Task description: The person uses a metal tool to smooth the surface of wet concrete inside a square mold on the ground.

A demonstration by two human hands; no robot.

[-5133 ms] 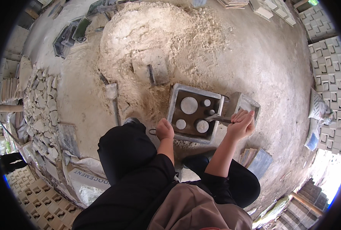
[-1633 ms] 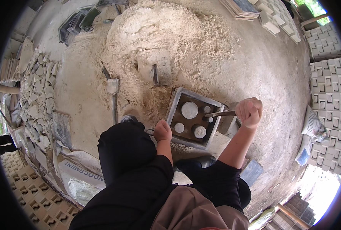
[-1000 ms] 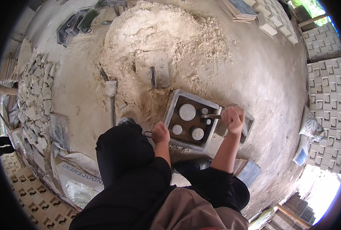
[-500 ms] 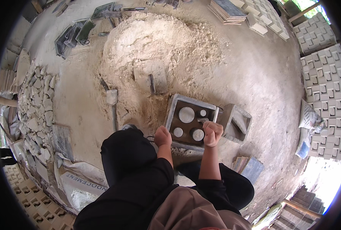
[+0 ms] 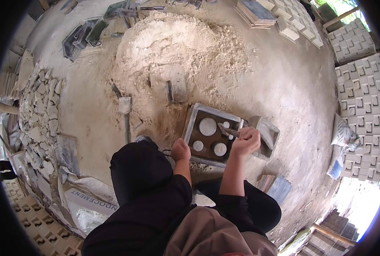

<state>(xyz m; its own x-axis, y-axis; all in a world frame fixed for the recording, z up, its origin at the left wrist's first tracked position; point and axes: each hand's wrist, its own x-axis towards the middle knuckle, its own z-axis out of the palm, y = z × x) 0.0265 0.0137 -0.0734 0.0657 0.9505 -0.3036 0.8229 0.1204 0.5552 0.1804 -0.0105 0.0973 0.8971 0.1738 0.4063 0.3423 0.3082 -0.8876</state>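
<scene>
In front of my knees rests a square grey mould box (image 5: 191, 123), filled with smooth brown material. Several round pale-topped discs, the largest being a big disc (image 5: 208, 126), stand up from the filling. Over the box's right edge, my right hand (image 5: 246, 141) is closed round a small trowel (image 5: 228, 130), whose narrow blade points left above the small discs. At the near left corner of the box my left hand (image 5: 181, 150) is curled into a fist; a thin dark rod or loop (image 5: 167, 151) shows beside it. What those fingers grip is hidden.
A second grey box (image 5: 277, 135) adjoins on the right. Beyond lies a sandy powder heap (image 5: 164, 42) with a flat float (image 5: 179, 88) on it. A long-handled hammer-like tool (image 5: 125, 104) lies left. Broken pieces (image 5: 40, 115) and stacked patterned blocks (image 5: 362, 115) line the sides.
My right hand has moved right and slightly away from me, turning the trowel so its blade shows over the box. My left hand stays at the corner.
</scene>
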